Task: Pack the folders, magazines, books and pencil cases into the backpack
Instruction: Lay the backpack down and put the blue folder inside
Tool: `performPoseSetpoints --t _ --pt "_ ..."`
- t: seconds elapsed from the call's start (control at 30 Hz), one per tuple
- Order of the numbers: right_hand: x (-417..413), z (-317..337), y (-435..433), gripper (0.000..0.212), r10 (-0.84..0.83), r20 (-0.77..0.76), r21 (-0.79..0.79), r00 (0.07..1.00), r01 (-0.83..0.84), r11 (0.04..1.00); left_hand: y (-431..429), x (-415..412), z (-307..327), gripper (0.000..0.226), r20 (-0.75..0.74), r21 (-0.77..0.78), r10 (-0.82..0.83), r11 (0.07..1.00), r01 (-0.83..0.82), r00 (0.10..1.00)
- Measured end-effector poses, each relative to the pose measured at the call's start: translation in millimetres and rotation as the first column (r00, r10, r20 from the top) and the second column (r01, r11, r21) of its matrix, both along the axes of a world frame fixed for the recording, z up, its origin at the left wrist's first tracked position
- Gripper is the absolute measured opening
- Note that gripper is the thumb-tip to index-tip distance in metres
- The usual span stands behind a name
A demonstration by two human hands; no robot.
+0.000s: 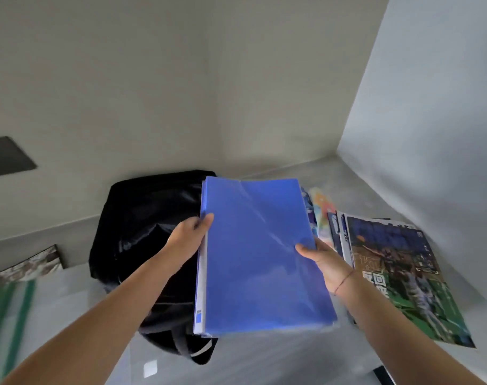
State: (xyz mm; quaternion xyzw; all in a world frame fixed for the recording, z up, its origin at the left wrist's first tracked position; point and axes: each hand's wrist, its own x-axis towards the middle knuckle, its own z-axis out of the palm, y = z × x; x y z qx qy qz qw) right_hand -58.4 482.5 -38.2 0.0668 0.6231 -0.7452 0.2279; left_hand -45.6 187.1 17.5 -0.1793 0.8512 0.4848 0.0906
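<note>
Head view: we hold a blue folder (pixel 259 254), glossy, creased, with a white spine, flat and overlapping the right side of the black backpack (pixel 148 234). Our left hand (pixel 189 237) pinches the spine edge and our right hand (pixel 323 259) the opposite edge, thumbs on top. Magazines (pixel 389 273) lie farther right of the backpack.

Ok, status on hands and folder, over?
Left hand, right hand both grip blue folder by its edges. Held partly over black backpack. Magazines lie to its right. Nothing blocking.

Blue folder (pixel 264 254) overhangs backpack (pixel 142 218) right half; magazines (pixel 398 273) cover floor (pixel 264 362) at right; floor free nearside.
</note>
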Motion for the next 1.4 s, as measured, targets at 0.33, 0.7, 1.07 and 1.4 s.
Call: performPoseSetpoints --t 0.33,0.7,1.07,1.4 --pt "69.8 -25.8 -67.0 0.027 0.213 0.250 0.113 0.945 -0.247 0.962 -144.3 44.5 -54.7 0.083 0.100 -0.853 -0.251 0.476 0.213 0.963" --pt "76.3 -28.4 -75.0 0.029 0.282 0.445 0.194 0.850 -0.399 0.896 -150.0 7.6 -93.7 0.104 0.228 -0.906 -0.465 0.221 0.361 0.856" --pt "74.2 -28.2 -81.2 0.029 0.332 0.500 0.154 0.800 -0.459 0.875 -151.3 -5.0 -90.2 0.043 0.155 -0.882 -0.618 0.264 0.389 0.771" --pt "74.9 -25.3 -84.3 0.028 0.372 0.497 0.126 0.784 -0.489 0.863 -160.8 -19.2 -62.1 0.019 -0.017 -0.560 -0.372 0.773 0.299 0.928"
